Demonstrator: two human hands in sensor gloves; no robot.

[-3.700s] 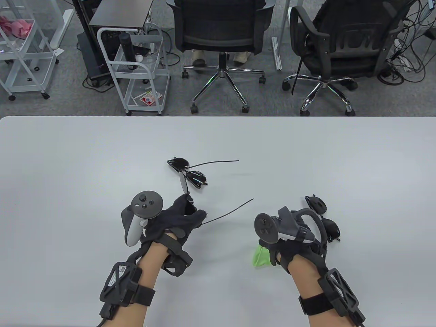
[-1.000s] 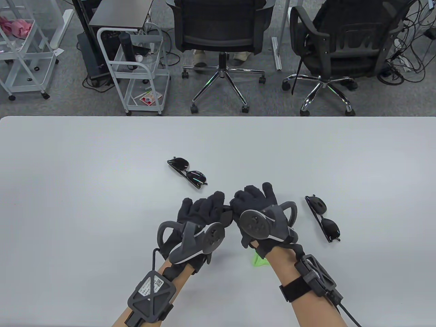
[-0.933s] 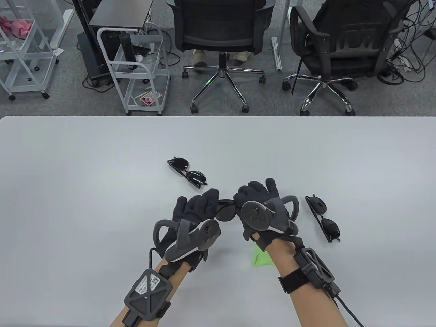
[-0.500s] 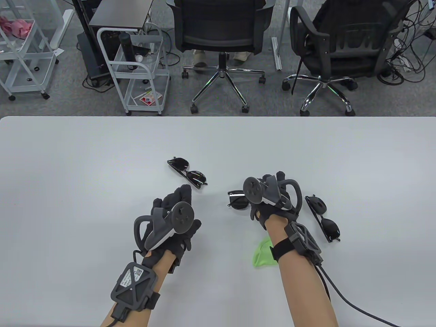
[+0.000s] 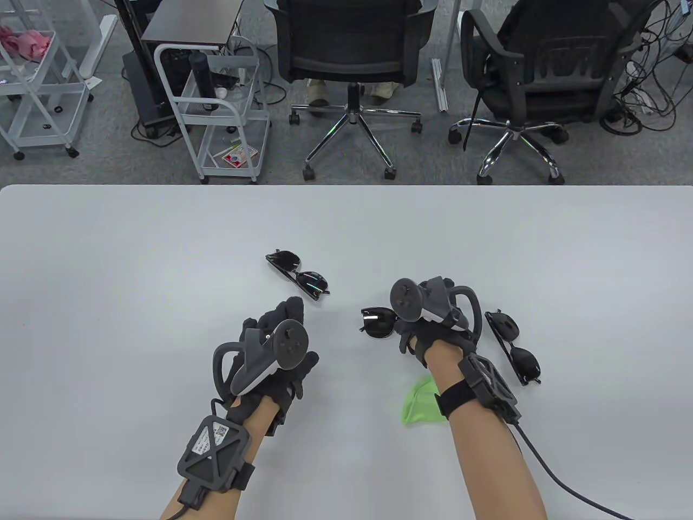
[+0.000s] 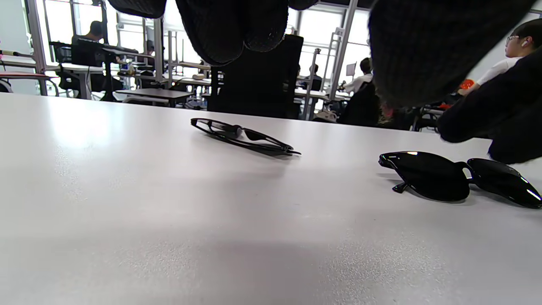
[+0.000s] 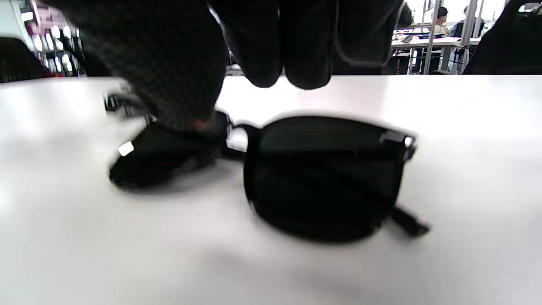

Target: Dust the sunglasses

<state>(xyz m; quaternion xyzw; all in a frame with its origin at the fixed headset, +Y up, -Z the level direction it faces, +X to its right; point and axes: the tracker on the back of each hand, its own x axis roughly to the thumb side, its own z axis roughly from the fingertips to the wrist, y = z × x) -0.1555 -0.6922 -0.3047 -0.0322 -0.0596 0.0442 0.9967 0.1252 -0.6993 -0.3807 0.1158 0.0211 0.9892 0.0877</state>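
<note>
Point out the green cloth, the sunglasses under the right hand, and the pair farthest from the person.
green cloth [image 5: 418, 406], table view, on its bare middle left of the forearm.
sunglasses under the right hand [image 5: 379, 323], table view, on the exposed lens.
farthest sunglasses [image 5: 313, 282], table view, on the nearer lens.

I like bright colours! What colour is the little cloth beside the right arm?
Bright green. The small crumpled cloth shows best in the table view.

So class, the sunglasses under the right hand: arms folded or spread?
Folded. The sunglasses lie compact on the table under the right hand, no arm sticking out.
</note>
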